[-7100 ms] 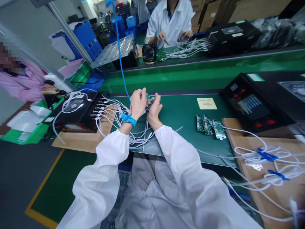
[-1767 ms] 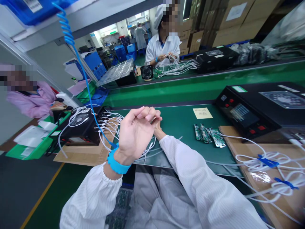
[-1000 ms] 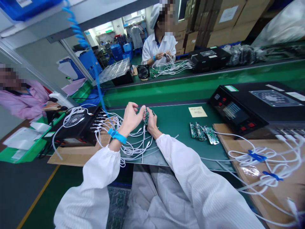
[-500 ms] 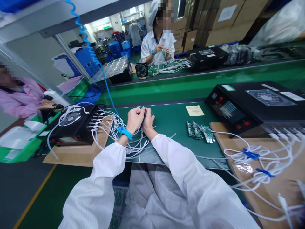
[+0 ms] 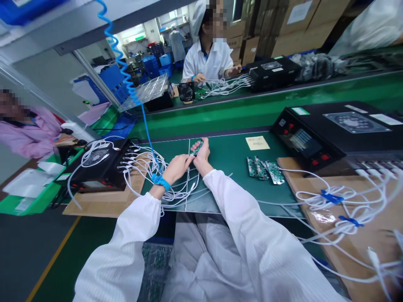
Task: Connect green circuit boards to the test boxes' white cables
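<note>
A person in pink point(image 5: 34, 134) sits at far left behind a green bin point(image 5: 40, 195) holding white packets. Next comes a black box with ports point(image 5: 100, 174), resting on a cardboard sheet point(image 5: 91, 206), its white cables point(image 5: 153, 161) spilling across the green worktop point(image 5: 226, 155). A blue wrist strap point(image 5: 161, 182), tied to a coiled cord point(image 5: 121, 63), circles the wrist of the left hand point(image 5: 176, 168), whose fingers are drawn together at the near end of a green circuit board point(image 5: 197, 149) (whether they pinch the board or a cable plug, one cannot tell). The right hand point(image 5: 203, 155) curls around that board, holding it above the worktop, between the cables and a yellow note point(image 5: 257, 143). Across the green divider, a person in white point(image 5: 209, 63) works near another black box point(image 5: 273, 73). Beyond the note lie more circuit boards point(image 5: 265, 170), overlapping, beside a black tester with a screen point(image 5: 355, 138). Cables bundled in blue ties point(image 5: 333, 209) lie at right on brown cardboard point(image 5: 365, 226).
</note>
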`<state>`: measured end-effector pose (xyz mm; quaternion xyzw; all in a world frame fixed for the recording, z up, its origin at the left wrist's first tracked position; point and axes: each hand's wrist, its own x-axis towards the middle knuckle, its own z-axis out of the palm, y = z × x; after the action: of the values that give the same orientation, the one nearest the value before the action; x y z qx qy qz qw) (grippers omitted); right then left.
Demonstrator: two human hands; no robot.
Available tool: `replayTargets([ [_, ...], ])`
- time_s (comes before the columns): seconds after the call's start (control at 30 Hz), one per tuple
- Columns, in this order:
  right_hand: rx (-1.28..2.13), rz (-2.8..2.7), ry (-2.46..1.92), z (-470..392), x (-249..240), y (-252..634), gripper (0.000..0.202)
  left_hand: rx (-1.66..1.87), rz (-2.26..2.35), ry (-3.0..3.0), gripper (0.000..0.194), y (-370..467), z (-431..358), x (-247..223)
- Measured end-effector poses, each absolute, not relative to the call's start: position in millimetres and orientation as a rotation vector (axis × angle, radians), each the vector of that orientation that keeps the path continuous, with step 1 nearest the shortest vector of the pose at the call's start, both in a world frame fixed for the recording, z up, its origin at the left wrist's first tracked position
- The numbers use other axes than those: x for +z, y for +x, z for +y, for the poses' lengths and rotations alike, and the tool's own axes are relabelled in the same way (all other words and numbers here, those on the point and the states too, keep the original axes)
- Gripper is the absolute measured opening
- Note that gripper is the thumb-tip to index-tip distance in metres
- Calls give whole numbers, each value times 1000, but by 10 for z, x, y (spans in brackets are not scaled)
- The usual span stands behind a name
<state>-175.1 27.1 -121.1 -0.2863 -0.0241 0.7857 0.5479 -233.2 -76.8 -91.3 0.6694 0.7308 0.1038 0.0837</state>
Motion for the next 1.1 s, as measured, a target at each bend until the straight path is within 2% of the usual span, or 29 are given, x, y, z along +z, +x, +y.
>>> replayTargets([
  [0.4, 1923, 25, -715, 507, -1033, -1991, 32, -60, 2404, 2147, 45, -2397, -677, -679],
  [0.67, 1941, -4, -730, 656, -873, -2022, 32, -74, 2413, 2217, 43, -2410, -574, -538],
  [1.1, 1885, 57, -801, 705, -798, -2096, 34, -26, 2328, 2363, 39, -2676, -469, -659],
])
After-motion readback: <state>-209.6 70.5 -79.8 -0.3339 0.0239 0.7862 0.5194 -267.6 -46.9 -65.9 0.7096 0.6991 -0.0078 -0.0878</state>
